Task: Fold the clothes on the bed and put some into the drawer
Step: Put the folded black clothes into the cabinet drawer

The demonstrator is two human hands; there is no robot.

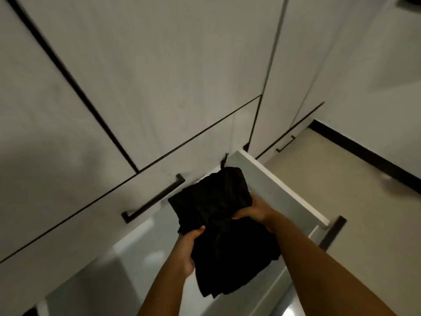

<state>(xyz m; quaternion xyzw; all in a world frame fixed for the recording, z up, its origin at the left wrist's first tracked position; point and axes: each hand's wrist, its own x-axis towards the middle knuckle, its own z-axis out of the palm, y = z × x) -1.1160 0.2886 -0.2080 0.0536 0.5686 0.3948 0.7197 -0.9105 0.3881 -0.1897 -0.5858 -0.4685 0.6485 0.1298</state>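
Garment of black cloth, folded, is being held over the open white drawer. The left hand is gripping its near left edge, and the right hand is clutching its right side, fingers curling into the cloth.

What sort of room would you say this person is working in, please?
Likely a bedroom or dressing area: tall pale wardrobe doors, an open drawer at their foot, and folded black clothing held over it.

Both arms reach forward, left hand and right hand gripping black garment.
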